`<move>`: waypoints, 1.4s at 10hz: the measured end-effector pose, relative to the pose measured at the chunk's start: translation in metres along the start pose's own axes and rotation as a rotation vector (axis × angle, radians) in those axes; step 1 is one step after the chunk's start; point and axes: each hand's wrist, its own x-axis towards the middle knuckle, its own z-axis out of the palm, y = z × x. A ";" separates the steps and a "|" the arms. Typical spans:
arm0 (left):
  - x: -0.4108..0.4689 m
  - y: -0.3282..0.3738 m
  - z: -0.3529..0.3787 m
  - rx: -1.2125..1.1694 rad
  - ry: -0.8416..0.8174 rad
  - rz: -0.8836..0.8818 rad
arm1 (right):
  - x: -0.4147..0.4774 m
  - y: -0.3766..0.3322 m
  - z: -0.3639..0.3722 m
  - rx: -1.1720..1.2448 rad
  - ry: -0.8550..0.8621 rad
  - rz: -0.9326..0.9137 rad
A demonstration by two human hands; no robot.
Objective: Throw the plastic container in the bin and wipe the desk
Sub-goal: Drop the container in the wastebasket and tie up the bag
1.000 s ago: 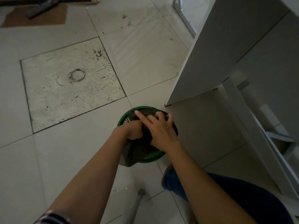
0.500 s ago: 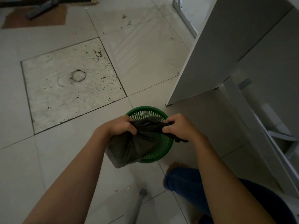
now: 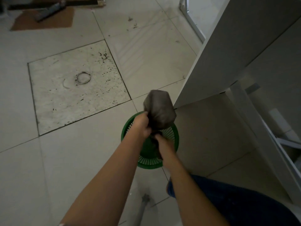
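A green mesh bin point(image 3: 172, 136) stands on the tiled floor beside the white desk's side panel point(image 3: 216, 51). Above it hangs a dark grey plastic bag point(image 3: 160, 110), bulging and swung up toward the far side of the bin. My left hand point(image 3: 143, 123) grips the bag's twisted neck. Just below it my right hand point(image 3: 163, 144) is closed on the bag's dark tail, over the bin's opening. The plastic container is not visible; the bag hides whatever is inside it.
A white desk leg and shelf frame point(image 3: 254, 128) fill the right side. A speckled floor hatch with a metal ring point(image 3: 83, 77) lies to the left. Cardboard and a dark bar point(image 3: 47, 13) sit at the far left. My blue-trousered knee point(image 3: 228, 201) is at bottom right.
The bag was stretched open between both hands beside the bin. Now its mouth is gathered, my hands have come together, and the filled part has swung up and away from me.
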 end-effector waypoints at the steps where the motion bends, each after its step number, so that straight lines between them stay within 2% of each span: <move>1: 0.004 -0.006 0.011 0.068 0.202 0.079 | -0.008 0.005 0.024 -0.137 0.031 -0.133; 2: 0.013 -0.007 0.002 0.242 0.286 0.033 | -0.008 0.006 0.025 -0.380 0.034 -0.197; 3: 0.008 -0.007 0.004 0.358 0.223 0.020 | -0.003 0.001 0.021 -0.527 0.118 -0.194; 4: 0.010 -0.011 0.000 0.434 0.225 -0.024 | 0.001 -0.002 0.014 -0.452 0.197 -0.095; 5: -0.011 -0.015 0.007 0.680 0.407 0.077 | 0.002 -0.006 0.010 -0.338 0.084 -0.031; 6: -0.005 -0.019 0.001 0.833 0.460 0.297 | -0.007 -0.010 0.022 -0.370 -0.147 0.131; 7: 0.007 -0.015 -0.012 0.892 0.432 0.352 | -0.018 -0.017 0.028 -0.221 -0.297 0.229; 8: 0.012 -0.009 -0.027 0.976 0.437 0.420 | -0.028 -0.031 0.024 -0.209 -0.344 0.150; 9: 0.009 -0.004 -0.038 0.986 0.326 0.437 | -0.033 -0.052 0.020 -0.453 -0.220 -0.039; 10: 0.007 -0.004 -0.042 0.935 0.277 0.487 | -0.047 -0.075 0.010 -0.574 -0.218 -0.168; 11: -0.002 -0.006 -0.034 0.745 0.323 0.482 | -0.059 -0.093 0.006 -0.688 -0.268 -0.232; 12: -0.001 -0.012 -0.033 0.592 0.207 0.509 | -0.051 -0.095 0.008 -0.508 -0.212 -0.255; 13: 0.001 -0.012 -0.039 0.482 -0.069 0.436 | -0.034 -0.080 0.002 -0.272 -0.145 -0.198; 14: 0.001 -0.012 -0.047 0.299 -0.254 0.265 | -0.023 -0.063 -0.005 -0.267 -0.103 -0.203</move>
